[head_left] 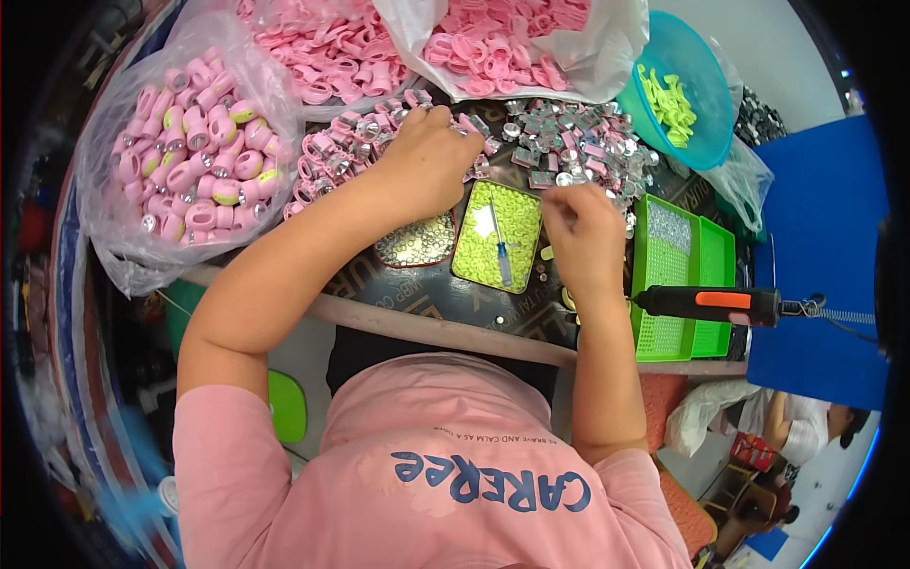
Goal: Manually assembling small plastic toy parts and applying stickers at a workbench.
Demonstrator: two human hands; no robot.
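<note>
My left hand (pixel 431 159) reaches over a pile of pink plastic pieces with silvery parts (pixel 332 156), its fingers curled down among them. Whatever those fingers grip is hidden beneath the hand. Beside the tin of small yellow-green pieces (pixel 519 213), my right hand (pixel 586 228) is closed, thumb and fingertips drawn together. Anything in that pinch is too small to make out. A screwdriver (pixel 503 261) with a blue, clear-looking handle lies on top of the yellow-green pieces. Left of that tin, a second tin holds small metallic bits (pixel 417 242), partly under my left forearm.
A clear bag of assembled pink pieces (pixel 194 142) stands at left. Bags of pink parts (pixel 493 43) line the back, near a teal bowl (pixel 706 142). Silvery blocks (pixel 569 142) are heaped centrally. At right, a black-and-orange power screwdriver (pixel 725 305) crosses green trays (pixel 697 341).
</note>
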